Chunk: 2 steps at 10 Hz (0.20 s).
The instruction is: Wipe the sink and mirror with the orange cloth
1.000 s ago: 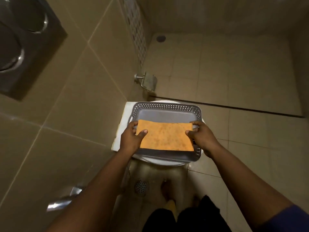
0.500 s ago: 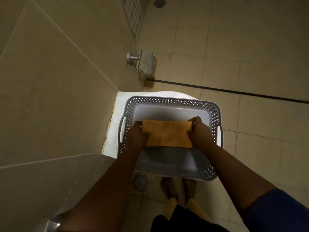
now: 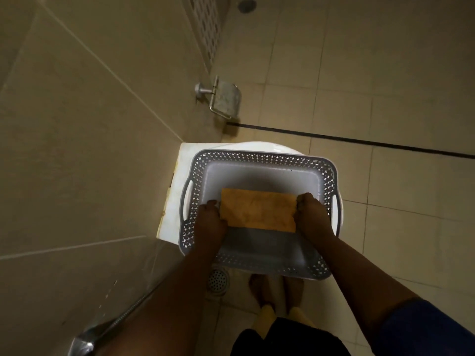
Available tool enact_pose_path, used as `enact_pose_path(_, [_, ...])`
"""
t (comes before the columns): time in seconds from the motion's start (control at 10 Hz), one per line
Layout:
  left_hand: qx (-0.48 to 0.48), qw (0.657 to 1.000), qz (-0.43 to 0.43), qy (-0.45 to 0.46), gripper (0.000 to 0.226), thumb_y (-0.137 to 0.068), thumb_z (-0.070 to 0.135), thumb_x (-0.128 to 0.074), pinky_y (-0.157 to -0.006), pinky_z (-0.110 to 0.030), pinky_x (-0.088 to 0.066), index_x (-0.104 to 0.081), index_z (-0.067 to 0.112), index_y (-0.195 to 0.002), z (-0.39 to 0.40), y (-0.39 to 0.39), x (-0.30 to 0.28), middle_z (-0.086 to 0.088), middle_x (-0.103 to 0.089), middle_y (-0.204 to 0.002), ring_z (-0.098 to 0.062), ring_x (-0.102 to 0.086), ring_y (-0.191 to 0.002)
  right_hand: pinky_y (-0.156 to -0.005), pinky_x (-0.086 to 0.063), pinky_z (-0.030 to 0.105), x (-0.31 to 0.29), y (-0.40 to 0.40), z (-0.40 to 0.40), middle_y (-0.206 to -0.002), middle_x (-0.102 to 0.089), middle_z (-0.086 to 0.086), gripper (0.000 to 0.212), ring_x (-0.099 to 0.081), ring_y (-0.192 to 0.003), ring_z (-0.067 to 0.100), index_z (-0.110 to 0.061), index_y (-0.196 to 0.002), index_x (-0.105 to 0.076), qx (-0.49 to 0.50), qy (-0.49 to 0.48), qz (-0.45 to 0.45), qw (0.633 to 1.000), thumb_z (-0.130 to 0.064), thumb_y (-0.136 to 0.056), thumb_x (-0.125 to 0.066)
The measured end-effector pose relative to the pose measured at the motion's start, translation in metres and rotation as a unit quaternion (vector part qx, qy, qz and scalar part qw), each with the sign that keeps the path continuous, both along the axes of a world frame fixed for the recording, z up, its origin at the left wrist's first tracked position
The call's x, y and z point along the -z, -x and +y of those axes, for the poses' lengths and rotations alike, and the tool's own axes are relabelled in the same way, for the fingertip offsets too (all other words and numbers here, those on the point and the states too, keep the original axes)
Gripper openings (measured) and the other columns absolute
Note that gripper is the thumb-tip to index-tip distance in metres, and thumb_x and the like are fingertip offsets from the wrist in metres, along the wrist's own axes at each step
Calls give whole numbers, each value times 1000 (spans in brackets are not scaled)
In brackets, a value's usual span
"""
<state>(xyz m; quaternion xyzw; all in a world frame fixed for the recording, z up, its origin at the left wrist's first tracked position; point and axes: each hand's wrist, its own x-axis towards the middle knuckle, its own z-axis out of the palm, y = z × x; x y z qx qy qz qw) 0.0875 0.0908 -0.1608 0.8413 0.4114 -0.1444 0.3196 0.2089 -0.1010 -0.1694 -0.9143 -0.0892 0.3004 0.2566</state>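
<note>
The orange cloth (image 3: 258, 210) is folded into a flat rectangle and held inside a grey perforated plastic basket (image 3: 259, 157). My left hand (image 3: 209, 219) grips the cloth's left edge and my right hand (image 3: 311, 215) grips its right edge, both down inside the basket. The cloth hangs just above the basket floor; whether it touches the floor I cannot tell. No sink or mirror is in view.
The basket rests on a white toilet (image 3: 177, 191) against the tiled wall at left. A metal toilet-roll holder (image 3: 223, 97) juts from the wall above. A floor drain (image 3: 218, 280) and my feet (image 3: 264, 291) lie below. A chrome hose fitting (image 3: 84, 341) sits lower left.
The view tilted downward and the basket now fills more of the frame. Both hands lowered the cloth deeper into the basket, and the cloth looks narrower, folded over.
</note>
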Motion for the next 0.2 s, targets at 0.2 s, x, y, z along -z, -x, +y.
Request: enact_pose_path(0.2, [43,994,-59,-76,44,-84,13,-56,-98,-34,-38,-50,7,-127,-9,3,-68,-14,-48,-131,-30,-48,-118,-63,-32,28,-63,2,-4,-94,-64,14,17,-59,-85,29,-4,-89,-63,-21,-39,-39,998,-11,-92,-47])
